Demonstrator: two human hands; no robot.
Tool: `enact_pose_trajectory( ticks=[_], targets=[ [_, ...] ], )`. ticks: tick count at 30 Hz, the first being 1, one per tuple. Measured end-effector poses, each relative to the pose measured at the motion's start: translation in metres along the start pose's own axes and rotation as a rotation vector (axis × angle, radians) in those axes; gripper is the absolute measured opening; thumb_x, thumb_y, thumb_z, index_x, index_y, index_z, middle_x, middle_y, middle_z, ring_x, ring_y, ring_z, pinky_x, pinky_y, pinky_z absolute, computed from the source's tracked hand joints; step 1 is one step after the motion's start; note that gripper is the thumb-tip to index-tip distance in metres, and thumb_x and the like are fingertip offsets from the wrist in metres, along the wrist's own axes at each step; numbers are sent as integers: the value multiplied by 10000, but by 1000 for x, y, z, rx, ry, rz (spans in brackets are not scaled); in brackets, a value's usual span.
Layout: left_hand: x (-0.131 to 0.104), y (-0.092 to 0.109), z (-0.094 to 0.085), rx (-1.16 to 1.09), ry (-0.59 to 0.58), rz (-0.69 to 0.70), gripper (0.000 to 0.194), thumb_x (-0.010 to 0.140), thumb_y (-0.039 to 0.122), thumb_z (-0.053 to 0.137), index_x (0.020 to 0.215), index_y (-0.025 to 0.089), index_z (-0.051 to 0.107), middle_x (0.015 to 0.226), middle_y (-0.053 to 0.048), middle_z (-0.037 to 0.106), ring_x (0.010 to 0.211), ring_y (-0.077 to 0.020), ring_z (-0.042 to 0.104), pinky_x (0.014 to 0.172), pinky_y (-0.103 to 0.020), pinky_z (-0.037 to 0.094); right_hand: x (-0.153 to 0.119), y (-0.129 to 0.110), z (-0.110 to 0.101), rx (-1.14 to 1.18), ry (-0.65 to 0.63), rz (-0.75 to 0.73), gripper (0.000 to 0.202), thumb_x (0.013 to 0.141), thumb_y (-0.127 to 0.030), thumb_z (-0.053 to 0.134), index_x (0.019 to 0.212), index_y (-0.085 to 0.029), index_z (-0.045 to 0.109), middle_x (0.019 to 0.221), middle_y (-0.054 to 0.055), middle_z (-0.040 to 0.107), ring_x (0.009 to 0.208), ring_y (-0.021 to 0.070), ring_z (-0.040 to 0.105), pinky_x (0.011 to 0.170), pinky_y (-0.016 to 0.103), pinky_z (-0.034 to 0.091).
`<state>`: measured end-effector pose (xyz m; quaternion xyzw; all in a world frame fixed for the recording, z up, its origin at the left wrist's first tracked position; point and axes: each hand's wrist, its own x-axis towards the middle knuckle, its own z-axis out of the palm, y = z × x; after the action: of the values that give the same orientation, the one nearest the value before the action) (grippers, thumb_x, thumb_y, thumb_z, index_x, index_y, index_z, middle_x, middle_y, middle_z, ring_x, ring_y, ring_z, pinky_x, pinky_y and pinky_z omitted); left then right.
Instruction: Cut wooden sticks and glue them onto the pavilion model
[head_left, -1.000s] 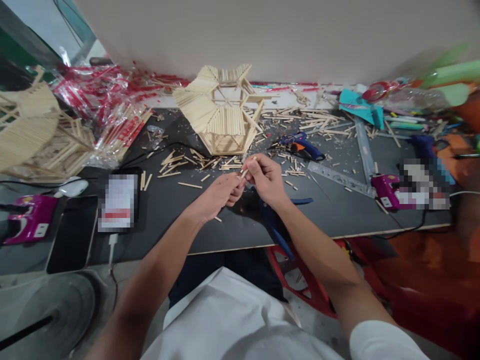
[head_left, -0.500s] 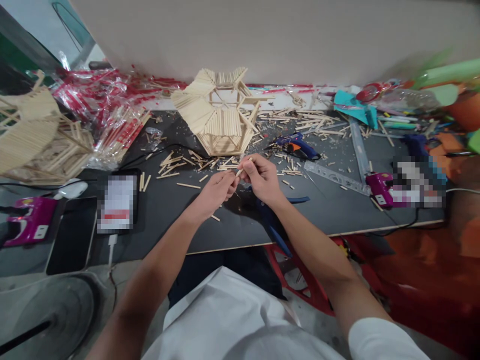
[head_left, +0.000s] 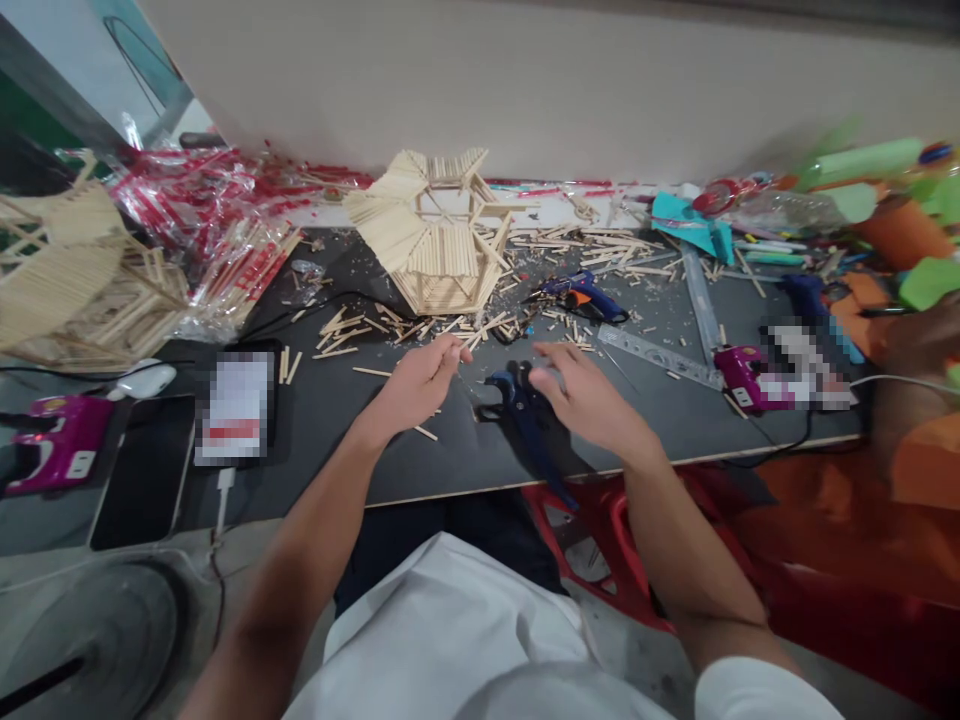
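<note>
My left hand is over the desk in front of the loose sticks, its fingers bent and pressed together; whether something is pinched in them is hidden. To the right, my right hand is open with thumb and fingers apart, beside and partly over a dark blue hand cutter. The cutter lies with its jaws pointing away and its handle reaching past the desk's front edge. Short cut wooden sticks lie scattered just beyond my hands. Behind them stands a model built of wooden sticks, with flared, roof-like panels.
A blue glue gun and clear ruler lie right of centre. At left are a second stick model, wrapped chopsticks, two phones and a purple power socket. Another person's arm shows at far right.
My hands, together around a small stick before, have separated. The right hand has opened and moved right and down toward the cutter; the left has drawn slightly left. The stick no longer shows between them.
</note>
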<state>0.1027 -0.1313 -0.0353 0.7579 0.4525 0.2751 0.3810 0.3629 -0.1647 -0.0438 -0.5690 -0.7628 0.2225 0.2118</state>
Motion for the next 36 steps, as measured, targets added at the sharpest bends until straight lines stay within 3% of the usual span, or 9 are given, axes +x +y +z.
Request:
enact_pose_trajectory(
  ticks=[3, 5, 7, 10, 12, 15, 20, 28, 36],
  targets=[
    [-1, 0, 0, 53, 35, 20, 371, 1063, 384, 294, 1034, 173, 598, 693, 21, 472, 560, -122, 423, 582, -267, 329, -37, 5, 2, -281, -162, -20, 954, 901, -733, 508, 1521, -30, 332, 1529, 299, 356, 1436, 447, 348, 1145, 596, 342],
    [-1, 0, 0, 73, 42, 14, 366, 1061, 372, 298, 1030, 169, 601, 693, 21, 483, 549, -118, 425, 578, -266, 325, -52, 2, 6, -400, -207, -24, 1072, 817, -695, 666, 1552, -27, 262, 1525, 290, 355, 1420, 470, 350, 1144, 600, 342],
    [0, -1, 0, 85, 35, 8, 368, 1059, 369, 306, 1029, 164, 609, 681, 23, 481, 547, -118, 430, 577, -266, 324, -57, -6, 9, -486, -224, -9, 970, 843, -541, 704, 1538, -11, 284, 1454, 277, 433, 1341, 455, 436, 1104, 569, 395],
    [1, -2, 0, 93, 27, 3, 375, 1053, 366, 314, 1059, 154, 623, 682, 20, 490, 551, -121, 441, 576, -267, 324, -53, -19, 8, -573, -234, 52, 656, 923, -305, 564, 1455, 41, 398, 1301, 279, 536, 1182, 427, 540, 1004, 532, 456],
    [1, -3, 1, 103, 33, -8, 382, 1051, 359, 309, 1072, 150, 629, 685, 15, 505, 552, -124, 450, 579, -269, 327, -48, -24, 3, -528, -220, 78, 528, 959, -272, 460, 1394, 28, 460, 1227, 265, 566, 1128, 401, 567, 958, 502, 467],
    [1, -4, 1, 136, 35, -13, 399, 1052, 364, 300, 1078, 154, 639, 685, 5, 532, 567, -135, 480, 596, -272, 343, -42, -28, -7, -291, -225, 96, 365, 1019, -327, 331, 1199, -98, 552, 1069, 175, 610, 989, 304, 612, 852, 401, 478],
    [2, -4, 3, 218, 19, -42, 373, 1031, 314, 321, 1088, 159, 656, 754, -33, 621, 642, -164, 548, 643, -287, 373, -29, -39, -11, -10, -224, 174, 273, 1023, -372, 312, 855, -228, 472, 840, 55, 604, 764, 207, 557, 689, 321, 399],
    [3, 1, 2, 371, 12, -75, 324, 1024, 271, 334, 1038, 170, 642, 793, -68, 667, 704, -204, 605, 658, -305, 397, -12, -55, 5, 184, -175, 156, 277, 1005, -393, 330, 812, -237, 452, 798, 16, 570, 717, 183, 498, 677, 309, 364],
    [0, 8, 5, 410, -34, -88, 302, 1028, 260, 325, 975, 183, 613, 837, -79, 684, 756, -230, 638, 661, -314, 389, -7, -59, 12, 237, -147, 142, 286, 1005, -400, 335, 788, -242, 433, 770, 5, 558, 693, 176, 498, 657, 303, 356]
  ],
)
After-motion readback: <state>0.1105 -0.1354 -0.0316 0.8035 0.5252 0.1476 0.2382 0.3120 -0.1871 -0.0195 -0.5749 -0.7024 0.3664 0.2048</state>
